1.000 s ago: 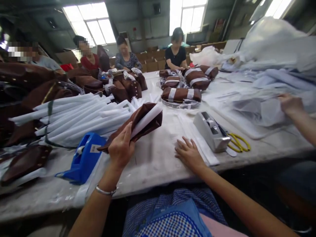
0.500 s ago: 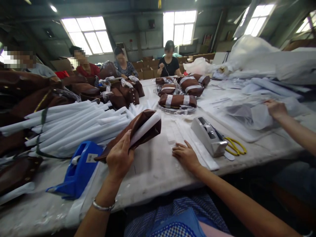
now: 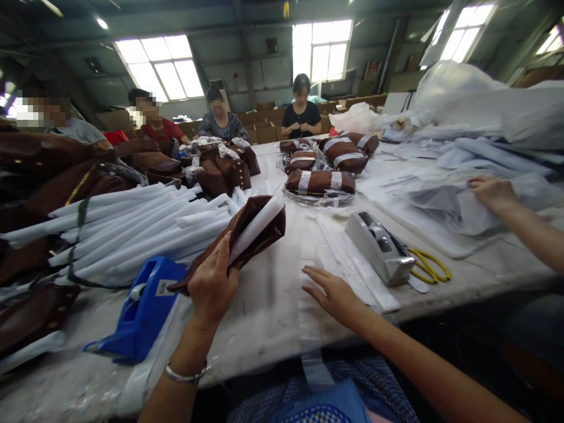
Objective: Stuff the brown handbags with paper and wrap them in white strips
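Observation:
My left hand (image 3: 214,288) is closed around a brown leather pouch (image 3: 259,249), held tilted above the table. A white roll (image 3: 255,226) sticks out of its open end. My right hand (image 3: 337,296) has its fingers spread, low over the table. A translucent strip (image 3: 314,355) runs beneath or beside those fingers and over the front edge; whether they touch it, I cannot tell. Flat white strips (image 3: 348,252) lie just past that hand, beside a grey tape dispenser (image 3: 381,249). A blue tape dispenser (image 3: 147,311) stands left of my left hand.
White rolls (image 3: 132,229) are heaped on the left, near piled brown bags (image 3: 224,167). Wrapped brown bags (image 3: 321,182) lie mid-table. Yellow-handled scissors (image 3: 429,267) rest right of the grey dispenser. A co-worker's hand (image 3: 493,194) touches clear plastic (image 3: 453,205). Several people sit across the table.
My right hand has lifted a little and its fingers have shifted. The translucent strip now hangs over the table's front edge. My left hand still holds the pouch in nearly the same place.

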A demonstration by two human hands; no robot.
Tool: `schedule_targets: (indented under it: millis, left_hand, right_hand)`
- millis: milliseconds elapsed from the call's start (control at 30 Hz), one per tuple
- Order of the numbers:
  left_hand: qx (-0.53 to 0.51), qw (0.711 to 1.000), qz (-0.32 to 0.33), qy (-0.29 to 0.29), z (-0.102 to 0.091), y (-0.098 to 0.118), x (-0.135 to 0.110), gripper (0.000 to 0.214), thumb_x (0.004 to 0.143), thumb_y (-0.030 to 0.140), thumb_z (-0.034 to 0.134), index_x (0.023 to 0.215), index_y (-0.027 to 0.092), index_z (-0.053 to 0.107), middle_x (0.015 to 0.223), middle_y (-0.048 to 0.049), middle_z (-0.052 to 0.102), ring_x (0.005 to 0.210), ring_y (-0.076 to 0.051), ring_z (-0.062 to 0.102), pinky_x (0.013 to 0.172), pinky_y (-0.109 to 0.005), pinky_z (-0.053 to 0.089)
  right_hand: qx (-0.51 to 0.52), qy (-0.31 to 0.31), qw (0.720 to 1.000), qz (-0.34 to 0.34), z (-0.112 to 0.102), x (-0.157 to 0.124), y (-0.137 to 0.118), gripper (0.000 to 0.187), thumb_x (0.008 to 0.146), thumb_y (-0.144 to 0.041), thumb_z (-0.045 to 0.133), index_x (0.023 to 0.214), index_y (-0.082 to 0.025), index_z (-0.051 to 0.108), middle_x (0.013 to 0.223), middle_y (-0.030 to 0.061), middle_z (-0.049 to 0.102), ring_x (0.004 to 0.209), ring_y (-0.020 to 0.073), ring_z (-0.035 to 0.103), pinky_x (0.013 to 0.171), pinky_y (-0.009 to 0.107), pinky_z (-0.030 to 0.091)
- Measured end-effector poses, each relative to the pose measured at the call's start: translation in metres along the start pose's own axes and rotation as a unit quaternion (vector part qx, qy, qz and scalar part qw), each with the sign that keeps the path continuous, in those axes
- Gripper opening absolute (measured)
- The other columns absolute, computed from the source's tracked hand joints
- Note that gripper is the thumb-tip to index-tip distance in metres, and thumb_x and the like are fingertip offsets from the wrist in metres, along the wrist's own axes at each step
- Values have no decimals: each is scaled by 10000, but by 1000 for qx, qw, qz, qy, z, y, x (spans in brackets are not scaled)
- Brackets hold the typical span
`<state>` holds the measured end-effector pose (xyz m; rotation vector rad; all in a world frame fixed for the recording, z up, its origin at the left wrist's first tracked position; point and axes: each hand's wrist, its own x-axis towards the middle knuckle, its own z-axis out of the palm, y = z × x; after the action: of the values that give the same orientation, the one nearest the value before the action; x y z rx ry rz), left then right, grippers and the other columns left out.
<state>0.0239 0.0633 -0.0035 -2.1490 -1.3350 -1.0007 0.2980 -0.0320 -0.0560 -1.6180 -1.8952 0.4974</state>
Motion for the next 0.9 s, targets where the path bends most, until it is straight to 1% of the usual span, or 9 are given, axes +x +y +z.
schedule_targets:
  millis: [100,200,300,400,567,667,767,867,900]
  left_hand:
    - [3,1000,-3,-2,0,1,-1,741,840,150,601,1531,231,347,1324,-105,658,1068,-276,703,885,-338,556]
    - [3,1000,-12,2,0,-1,-3,750,840,159,611,1534,242,339,1334,-107,651,1072,-278,702,876,-341,558]
    - [4,999,-35,19,1,-4,-6,744,848,174,625,1533,248,341,1320,-109,659,1060,-289,706,872,-364,563]
    - [6,998,-51,41,3,-6,-9,734,852,181,633,1527,249,354,1316,-113,661,1053,-293,708,879,-379,565]
    - [1,994,-44,99,9,0,-11,706,876,192,641,1523,242,363,1312,-122,661,1074,-283,703,899,-379,565]
    - [-14,992,-22,123,10,14,-11,715,893,189,641,1536,232,330,1341,-131,637,1141,-279,675,943,-389,558]
    - [-36,993,18,112,12,36,-19,640,921,137,580,1515,256,374,1359,-98,627,1191,-250,649,988,-376,545]
    - [-53,994,77,59,18,59,-41,566,936,67,504,1458,282,466,1368,-47,621,1233,-222,621,1022,-358,532]
    - [-56,993,93,40,21,65,-50,547,941,60,495,1439,286,492,1374,-35,615,1249,-221,609,1027,-356,531]
  right_hand:
    - [-134,11,990,46,32,31,20,731,910,-562,581,1427,-53,497,1513,272,401,1435,406,350,1163,579,329]
    - [-165,-28,985,35,59,48,25,894,885,-664,554,1474,-7,410,1569,292,268,1485,421,206,1198,581,245]
    - [-147,-55,986,-54,69,63,24,890,904,-682,507,1503,-36,373,1588,256,262,1500,376,191,1229,524,197]
    - [-121,-90,978,-146,66,80,25,859,919,-689,472,1518,-82,363,1594,222,280,1497,355,221,1237,492,183]
    - [-87,-135,966,-203,57,101,28,840,927,-674,472,1540,-119,325,1606,198,268,1498,348,220,1235,511,168]
    - [-64,-114,967,-217,54,103,23,732,932,-592,537,1512,-168,394,1585,169,338,1479,337,283,1222,538,199]
    - [-28,-38,974,-221,48,85,11,514,952,-423,563,1398,-166,552,1472,168,513,1385,311,453,1154,511,363]
    - [50,51,973,-219,26,42,-4,273,985,-291,503,1131,-213,720,1079,98,753,1002,225,702,893,360,567]
    - [69,46,970,-230,15,26,-7,229,980,-275,522,1060,-236,733,951,59,772,844,195,721,800,320,580]
